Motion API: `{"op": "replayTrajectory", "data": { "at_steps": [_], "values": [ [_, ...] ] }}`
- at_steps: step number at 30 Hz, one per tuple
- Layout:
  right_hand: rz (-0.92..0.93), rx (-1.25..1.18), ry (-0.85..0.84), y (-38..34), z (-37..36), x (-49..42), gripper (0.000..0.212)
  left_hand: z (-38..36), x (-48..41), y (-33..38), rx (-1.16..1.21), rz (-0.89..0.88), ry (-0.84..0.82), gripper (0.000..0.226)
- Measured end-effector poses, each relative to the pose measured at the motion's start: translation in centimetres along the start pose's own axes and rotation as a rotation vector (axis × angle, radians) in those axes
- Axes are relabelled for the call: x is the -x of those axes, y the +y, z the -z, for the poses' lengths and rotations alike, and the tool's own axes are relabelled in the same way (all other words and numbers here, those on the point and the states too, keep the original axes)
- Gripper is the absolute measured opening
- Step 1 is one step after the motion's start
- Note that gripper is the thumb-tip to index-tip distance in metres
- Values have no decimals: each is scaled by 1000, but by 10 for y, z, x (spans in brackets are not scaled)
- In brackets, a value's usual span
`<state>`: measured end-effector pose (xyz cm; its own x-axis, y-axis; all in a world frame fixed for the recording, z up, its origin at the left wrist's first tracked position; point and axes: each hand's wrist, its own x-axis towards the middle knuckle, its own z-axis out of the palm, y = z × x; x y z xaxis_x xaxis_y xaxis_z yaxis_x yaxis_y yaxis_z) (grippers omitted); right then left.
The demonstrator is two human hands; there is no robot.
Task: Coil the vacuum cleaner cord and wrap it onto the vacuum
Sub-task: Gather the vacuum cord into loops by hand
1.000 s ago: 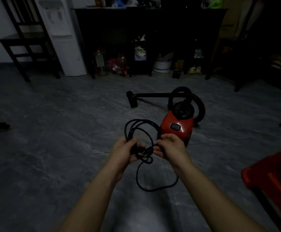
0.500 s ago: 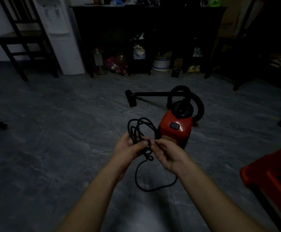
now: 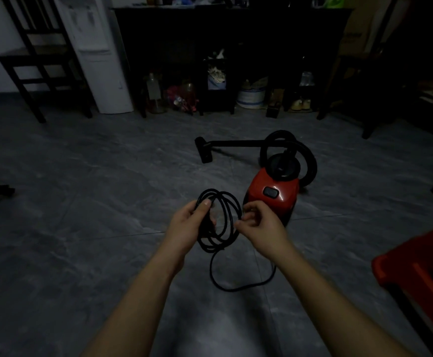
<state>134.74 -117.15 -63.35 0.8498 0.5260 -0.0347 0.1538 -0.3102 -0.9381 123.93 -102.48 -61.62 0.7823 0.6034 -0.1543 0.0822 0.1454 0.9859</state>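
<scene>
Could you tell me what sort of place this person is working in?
Probably a dim room in a home: grey stone-look tiled floor, a dark wooden chair beside a white water dispenser, and a long dark sideboard with household clutter stored underneath.

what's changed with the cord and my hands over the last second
The hands have drawn apart, opening the bunched cord into a rounder coil. The left hand still grips one side; the right hand now pinches the other. The vacuum hasn't moved.

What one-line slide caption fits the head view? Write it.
Both hands, left and right, hold a coiled black power cord before the red canister vacuum.
</scene>
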Motion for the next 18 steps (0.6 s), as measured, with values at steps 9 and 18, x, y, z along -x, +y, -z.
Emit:
{"op": "replayTrajectory", "data": {
  "at_steps": [9, 18],
  "values": [
    [244, 106, -59, -1, 5, 1, 32, 2, 7, 5, -20, 120, -163, 35],
    [291, 106, -121, -2, 6, 3, 21, 4, 12, 11, -116, 110, -200, 37]
  ]
}}
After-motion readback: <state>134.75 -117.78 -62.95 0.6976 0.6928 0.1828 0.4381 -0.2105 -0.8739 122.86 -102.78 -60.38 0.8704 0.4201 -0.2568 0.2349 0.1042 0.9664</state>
